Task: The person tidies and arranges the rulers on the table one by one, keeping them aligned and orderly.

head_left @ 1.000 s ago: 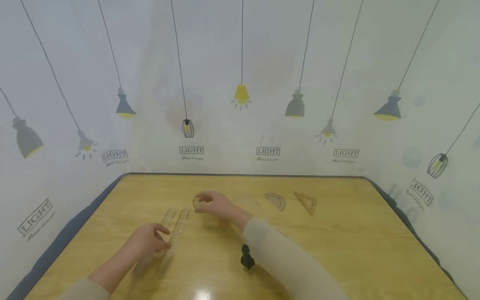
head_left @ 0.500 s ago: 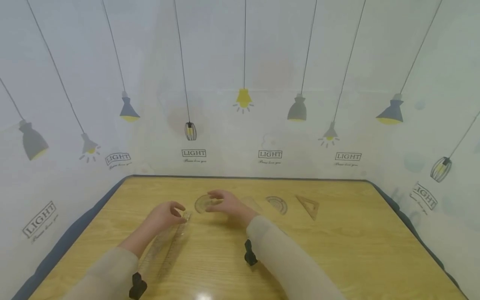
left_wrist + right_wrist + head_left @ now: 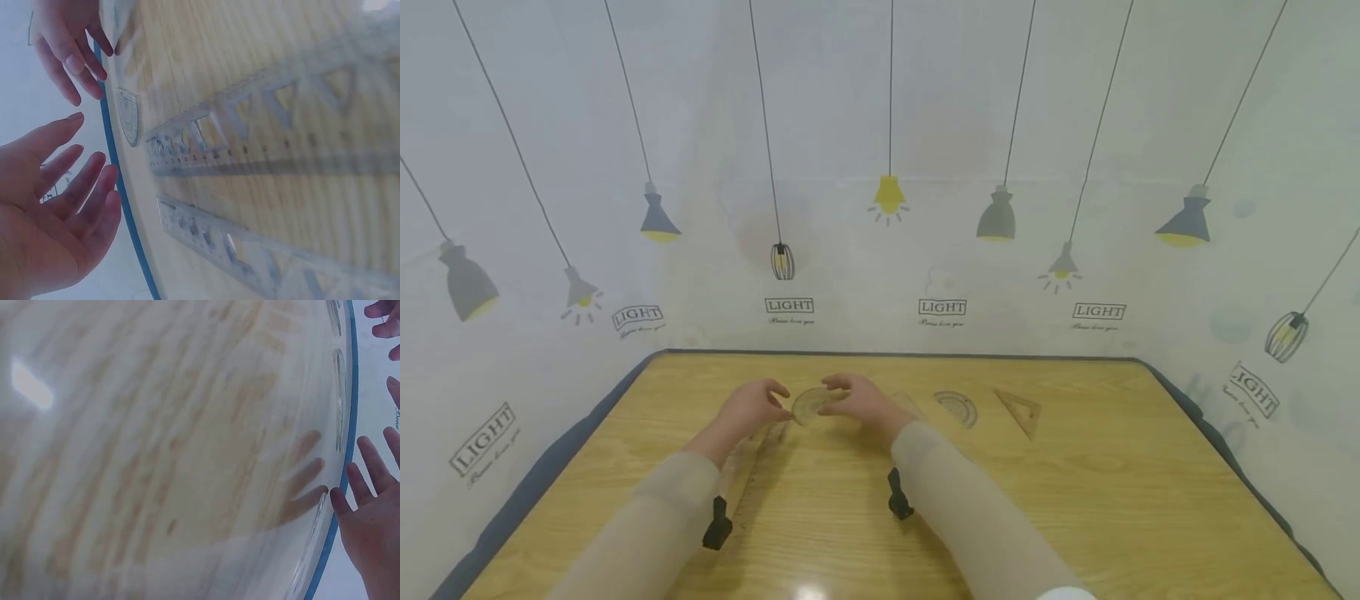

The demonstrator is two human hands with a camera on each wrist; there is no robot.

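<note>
A clear protractor [image 3: 808, 406] lies flat on the wooden table between my two hands, partly covered by the right one in the head view. My left hand [image 3: 751, 408] hovers at its left side, fingers apart and slightly bent, holding nothing. On the other side, my right hand [image 3: 861, 403] reaches over the protractor's right edge with loose, spread fingers; the left wrist view shows nothing in its grasp. Beneath my left arm lie two clear plastic rulers, one ruler [image 3: 256, 128] with triangular cut-outs and a second ruler [image 3: 212, 237] beside it.
Right of my right hand lie a faint clear piece [image 3: 908, 405], another protractor [image 3: 957, 408] and a set square [image 3: 1019, 412]. A wall [image 3: 850, 250] printed with lamps rises behind the table's dark-edged far side. Black mounts [image 3: 898, 496] hang at both sleeves.
My left hand has moved forward and right, away from over the rulers to beside the protractor. My right hand has shifted slightly right, uncovering more of the protractor.
</note>
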